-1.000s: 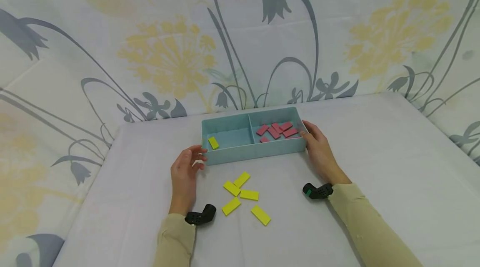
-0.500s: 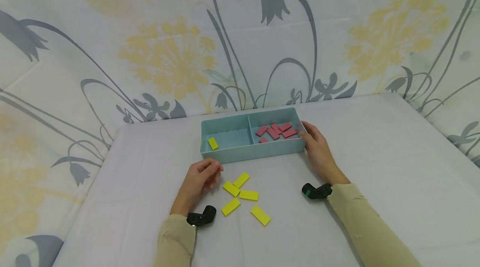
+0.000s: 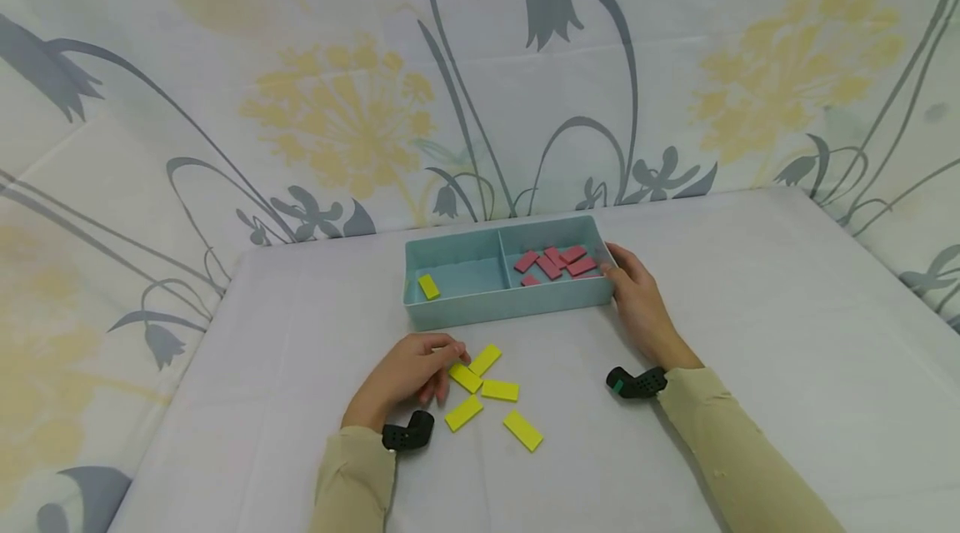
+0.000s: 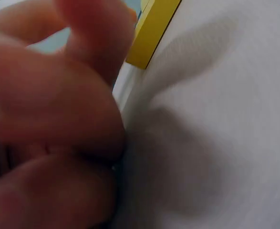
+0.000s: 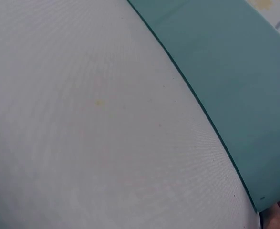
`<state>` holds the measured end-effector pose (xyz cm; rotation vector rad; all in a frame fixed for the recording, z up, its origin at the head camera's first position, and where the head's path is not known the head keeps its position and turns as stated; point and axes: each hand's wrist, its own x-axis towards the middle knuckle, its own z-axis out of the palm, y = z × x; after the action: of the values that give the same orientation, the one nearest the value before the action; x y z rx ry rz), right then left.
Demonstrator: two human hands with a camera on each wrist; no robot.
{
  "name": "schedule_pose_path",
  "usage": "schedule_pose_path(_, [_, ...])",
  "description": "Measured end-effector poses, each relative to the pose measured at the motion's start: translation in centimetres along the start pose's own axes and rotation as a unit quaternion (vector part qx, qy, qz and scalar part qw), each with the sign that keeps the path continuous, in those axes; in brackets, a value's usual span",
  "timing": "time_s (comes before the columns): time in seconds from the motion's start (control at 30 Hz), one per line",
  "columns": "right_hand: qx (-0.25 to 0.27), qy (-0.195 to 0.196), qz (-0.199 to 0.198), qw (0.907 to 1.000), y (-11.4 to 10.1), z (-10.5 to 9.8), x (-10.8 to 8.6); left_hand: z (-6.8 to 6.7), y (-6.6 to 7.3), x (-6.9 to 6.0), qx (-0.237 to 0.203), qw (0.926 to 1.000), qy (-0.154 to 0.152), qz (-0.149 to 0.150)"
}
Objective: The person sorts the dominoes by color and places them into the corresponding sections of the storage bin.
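My left hand (image 3: 408, 371) is over the left side of a loose group of yellow tiles, its fingertips at the nearest yellow tile (image 3: 465, 378). In the left wrist view its loosely bent fingers (image 4: 54, 95) are close to a yellow tile (image 4: 154, 36); whether they touch it I cannot tell. My right hand (image 3: 643, 308) grips the right end of a light blue two-compartment box (image 3: 510, 305), thumb at the rim. The right wrist view shows the box wall (image 5: 225, 71) with a bit of finger at the bottom corner.
One yellow tile (image 3: 428, 286) lies in the box's left compartment. Several dark pink tiles (image 3: 549, 267) lie in the right one, beyond the divider (image 3: 504, 259). Another yellow tile (image 3: 522, 430) lies nearest the front on the white cloth (image 3: 600, 466). A patterned curtain (image 3: 480, 58) hangs behind.
My left hand has left the box's left end and moved toward me and to the right, to the yellow tiles. My right hand stays at the box.
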<state>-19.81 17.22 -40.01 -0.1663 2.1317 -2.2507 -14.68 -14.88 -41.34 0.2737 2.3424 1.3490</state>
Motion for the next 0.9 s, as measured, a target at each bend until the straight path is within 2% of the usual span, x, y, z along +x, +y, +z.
schedule_pose_path(0.17, [-0.002, 0.0, 0.001, 1.0, 0.05, 0.02, 0.03, 0.31, 0.33, -0.02, -0.003, 0.9991, -0.008, -0.043])
schedule_pose_path(0.3, [0.002, -0.002, 0.001, 1.0, 0.01, 0.04, 0.03, 0.48, 0.56, -0.03, 0.005, 0.9982, -0.003, -0.059])
schedule_pose_path(0.9, [-0.004, 0.001, 0.005, 1.0, -0.24, 0.1, -0.16, 0.49, 0.62, 0.0, -0.016, 0.9983, -0.004, -0.057])
